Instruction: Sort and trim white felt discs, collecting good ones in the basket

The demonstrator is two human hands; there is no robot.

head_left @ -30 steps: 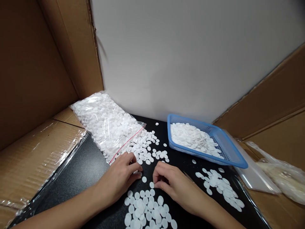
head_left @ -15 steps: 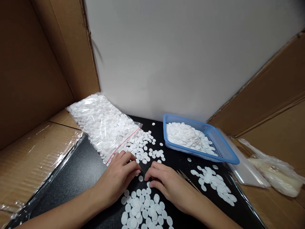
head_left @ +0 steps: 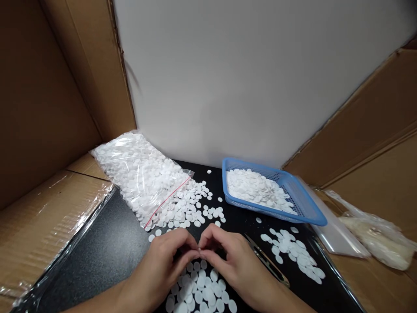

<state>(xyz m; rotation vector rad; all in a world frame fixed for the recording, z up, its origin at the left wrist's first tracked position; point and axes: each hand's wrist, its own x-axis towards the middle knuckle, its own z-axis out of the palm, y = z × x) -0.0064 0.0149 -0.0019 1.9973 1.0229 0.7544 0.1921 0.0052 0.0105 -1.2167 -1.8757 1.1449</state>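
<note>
My left hand (head_left: pixel 171 261) and my right hand (head_left: pixel 230 261) meet at the fingertips over the dark table. Both thumbs and forefingers pinch together around a small white disc (head_left: pixel 199 249), of which only a sliver shows. Below them lies a loose heap of flat white discs (head_left: pixel 208 291), partly covered by the hands. Beyond the left hand, more and smaller-looking discs (head_left: pixel 185 208) spill from the mouth of a clear zip bag (head_left: pixel 140 174) packed with them. Tweezers (head_left: pixel 269 263) lie beside my right wrist, partly hidden by it.
A blue mesh basket (head_left: pixel 306 195) holding piled white discs stands at the back right. In front of it is another group of discs (head_left: pixel 296 250). Farther right are a clear plastic sleeve (head_left: pixel 342 237) and a bagged pale item (head_left: pixel 378 239). Cardboard (head_left: pixel 48 221) borders the table.
My hands have come together from a small gap, fingertips now touching. Both moved slightly toward me, uncovering discs by the bag's mouth and more of the tweezers.
</note>
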